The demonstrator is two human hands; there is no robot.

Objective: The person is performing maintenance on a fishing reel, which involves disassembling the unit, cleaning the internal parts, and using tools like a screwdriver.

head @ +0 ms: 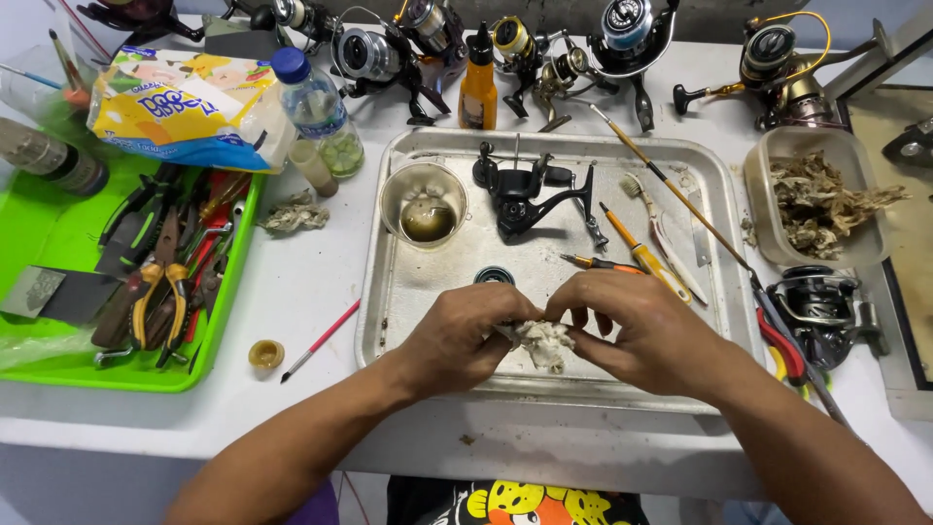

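Over the near edge of the dented metal tray (pixel 389 321), left hand (pixel 457 335) and right hand (pixel 637 335) meet on a crumpled, grimy white rag wad (pixel 544 340); fingertips of both pinch it from either side, likely so any grime drops into the tray. Black spinning reel body (pixel 525 194) lies mid-tray beside a small steel cup of dark liquid (pixel 425 204), all within reach. Yellow-and-white plastic bag with blue print (pixel 185 102) sits far left, above the green tool tray (pixel 233 282); orange squeeze bottle with black nozzle (pixel 478 87) stands behind.
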